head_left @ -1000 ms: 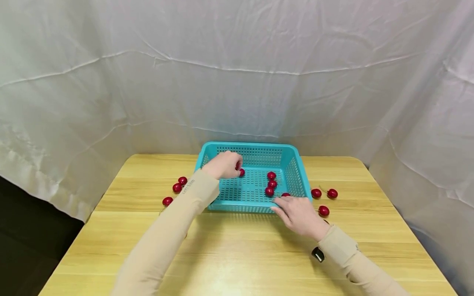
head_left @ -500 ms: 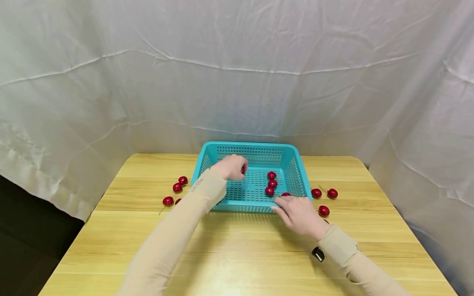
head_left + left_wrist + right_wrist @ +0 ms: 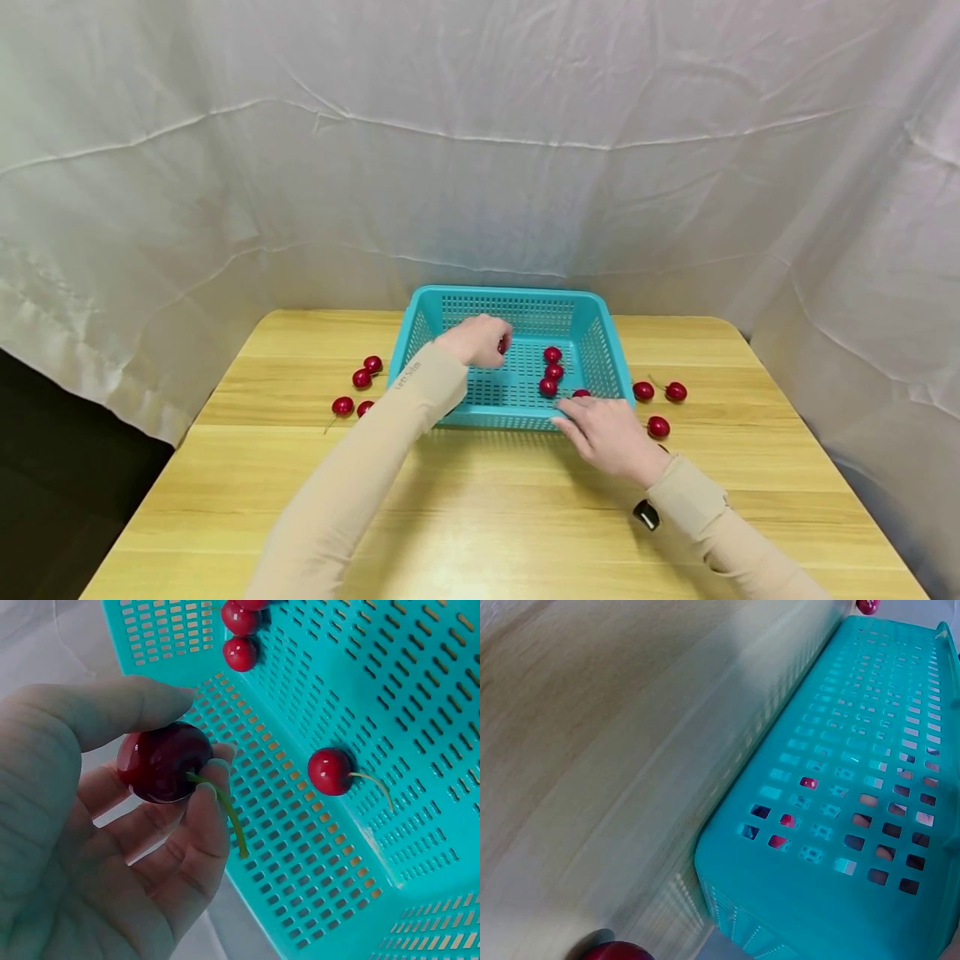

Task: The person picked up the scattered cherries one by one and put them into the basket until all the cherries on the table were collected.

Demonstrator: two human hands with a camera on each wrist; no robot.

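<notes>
Over the last second, a person's left hand has shifted a little to the right and slightly downward in the head view, just left of the centre of the frame, while the right hand stays in place. The left hand is over the inside of a turquoise, rectangular plastic basket with perforated walls, so the cherry it carries appears to be within the basket's outline but not yet let go. The left wrist view shows that glossy dark red round cherry with a green stem at the left of the frame, pinched between the thumb and fingers. On the basket's floor, right of the frame's middle, lie three bright red cherries in a row, and a fourth red cherry is partly hidden behind the right hand. The left wrist view adds a lone red cherry with a pale curved stem, right of its centre. The right hand's fingers lie over the near rim; whether they grip it cannot be told. Outside the basket, on the pale yellow wood-grain surface, lie more red cherries on the left and more red cherries on the right.
</notes>
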